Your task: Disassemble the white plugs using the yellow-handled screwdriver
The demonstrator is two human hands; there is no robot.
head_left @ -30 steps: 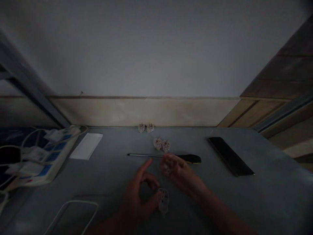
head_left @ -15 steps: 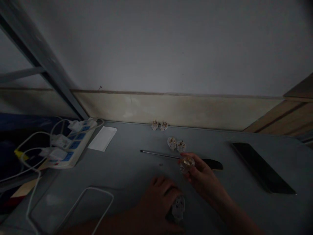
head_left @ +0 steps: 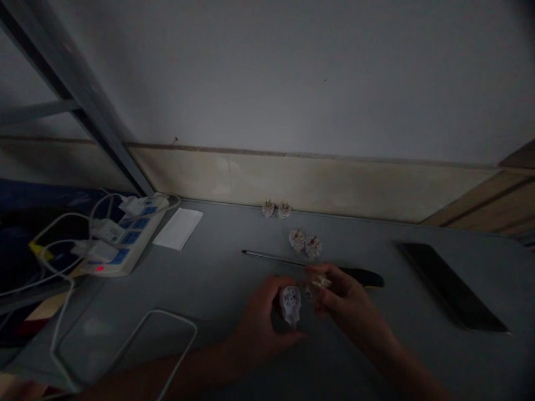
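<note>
My left hand (head_left: 267, 323) is curled around a pale plastic plug shell (head_left: 291, 305), its hollow inside facing up. Just right of it, my right hand (head_left: 340, 292) pinches a clear plug piece with metal pins (head_left: 320, 282). The two pieces are close together, and whether they touch is hard to tell. Beyond my right hand lie two clear plug parts (head_left: 297, 239) (head_left: 312, 245) with pins upward. A screwdriver (head_left: 271, 257) lies behind my right hand, its dark handle (head_left: 363, 277) showing on the right.
Two more plug parts (head_left: 268, 208) (head_left: 284, 210) stand by the wall. A power strip (head_left: 137, 236) with white plugs and cables is at left, beside a white paper (head_left: 178, 229). A dark flat device (head_left: 451, 287) lies right. A white cable (head_left: 173, 315) loops at front left.
My left hand has lifted and turned, bringing the shell up beside the piece in my right hand. The pinned piece has tilted in my right fingers. The view has shifted slightly.
</note>
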